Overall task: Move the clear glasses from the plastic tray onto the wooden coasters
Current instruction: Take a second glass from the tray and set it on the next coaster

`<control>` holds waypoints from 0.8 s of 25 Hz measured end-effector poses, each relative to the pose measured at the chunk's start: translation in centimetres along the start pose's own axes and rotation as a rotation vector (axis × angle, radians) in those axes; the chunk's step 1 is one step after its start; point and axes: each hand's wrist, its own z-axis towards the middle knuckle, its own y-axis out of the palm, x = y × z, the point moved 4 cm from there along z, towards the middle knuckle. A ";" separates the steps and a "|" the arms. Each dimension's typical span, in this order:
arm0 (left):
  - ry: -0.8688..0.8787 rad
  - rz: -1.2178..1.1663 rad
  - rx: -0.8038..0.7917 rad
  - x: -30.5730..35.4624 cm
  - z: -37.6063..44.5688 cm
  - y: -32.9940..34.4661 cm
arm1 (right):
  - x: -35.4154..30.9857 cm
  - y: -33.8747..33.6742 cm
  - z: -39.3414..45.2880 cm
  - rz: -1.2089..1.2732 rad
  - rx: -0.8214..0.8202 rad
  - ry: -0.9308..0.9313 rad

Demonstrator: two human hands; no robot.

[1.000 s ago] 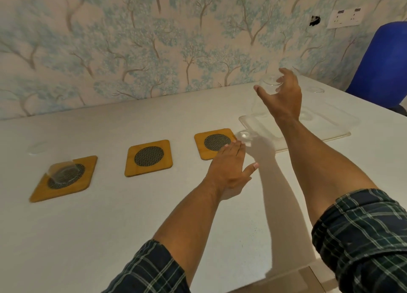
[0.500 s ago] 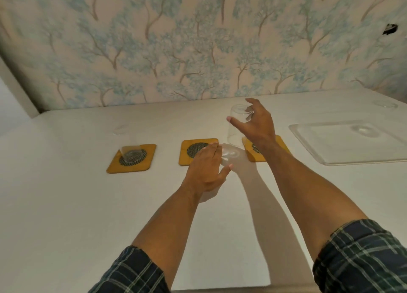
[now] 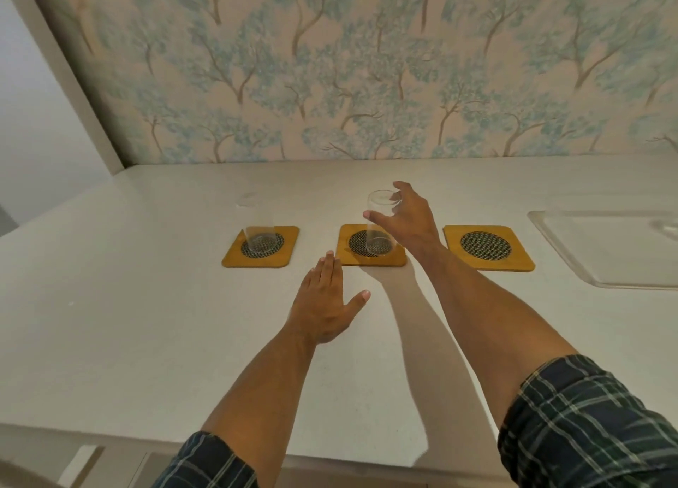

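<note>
Three wooden coasters with dark mesh centres lie in a row on the white table. A clear glass (image 3: 261, 238) stands on the left coaster (image 3: 282, 258). A second clear glass (image 3: 378, 227) stands on the middle coaster (image 3: 345, 256), with my right hand (image 3: 407, 221) wrapped around its upper part, thumb in front and fingers behind the rim. The right coaster (image 3: 513, 261) holds nothing. My left hand (image 3: 326, 304) lies flat on the table just in front of the middle coaster, fingers apart, holding nothing. The clear plastic tray (image 3: 572, 256) sits at the right edge.
A wallpapered wall runs along the table's far edge. A faint round glass shape (image 3: 249, 199) rests on the table behind the left coaster. A clear object (image 3: 666, 228) shows inside the tray at the frame's edge. The table's near edge runs below my forearms.
My right hand carried the glass leftward from the tray, past the right coaster, down onto the middle coaster. My left hand stayed flat on the table. The view swung left.
</note>
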 end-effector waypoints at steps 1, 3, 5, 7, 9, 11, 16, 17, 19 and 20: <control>-0.024 0.015 -0.015 -0.4 -0.2 0.2 | -0.1 0.5 0.1 0.002 -0.019 0.005; -0.057 0.044 -0.039 -0.9 -0.6 0.6 | -0.3 1.4 0.4 0.001 -0.049 0.013; -0.066 0.064 -0.059 -1.0 -0.5 0.8 | -0.4 2.0 0.7 -0.006 -0.066 0.018; -0.065 0.080 -0.059 -1.0 -0.4 0.9 | -0.3 2.4 0.9 -0.011 -0.075 0.026; -0.058 0.083 -0.043 -1.1 -0.4 0.9 | -0.2 2.7 1.2 -0.005 -0.084 0.041; -0.050 0.084 -0.028 -1.2 -0.4 1.0 | -0.1 3.0 1.5 0.003 -0.101 0.051; -0.056 0.097 -0.032 -1.1 -0.4 1.0 | -0.1 3.4 1.6 -0.048 -0.119 0.016; -0.058 0.098 -0.032 -1.1 -0.4 1.0 | -0.1 3.3 1.5 -0.055 -0.121 0.008; -0.060 0.097 -0.034 -1.0 -0.5 1.0 | 0.0 3.2 1.6 -0.052 -0.135 -0.001; -0.061 0.097 -0.034 -1.0 -0.5 1.0 | 0.0 3.2 1.7 -0.049 -0.143 -0.002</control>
